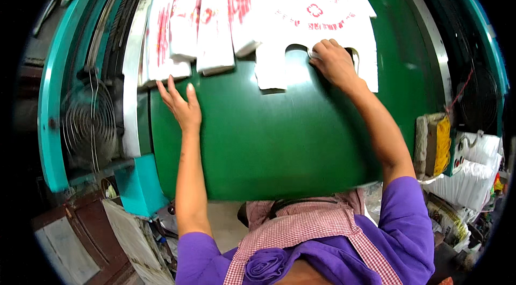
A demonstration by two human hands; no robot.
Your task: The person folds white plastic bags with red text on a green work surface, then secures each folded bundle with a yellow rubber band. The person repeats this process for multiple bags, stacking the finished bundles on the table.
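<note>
A flat stack of white T-shirt plastic bags (322, 5) with red print lies at the far right of the green work surface, its handles toward me. My right hand (334, 63) is at the notch between those handles, with its fingers curled on the bag's edge. Part of that grip is hidden under the hand. To the left are several folded bundles of white plastic bags (215, 43), also printed in red. My left hand (184, 106) has its fingers spread, with the fingertips at the near end of the leftmost bundle (160, 43); whether they touch it I cannot tell.
The green surface (269, 145) runs between metal side rails (131, 86) on a teal machine frame (48, 97). A teal box (141, 185) sits at the near left corner. On the right are a yellow-faced block (442, 145) and piled white plastic bags (473, 177).
</note>
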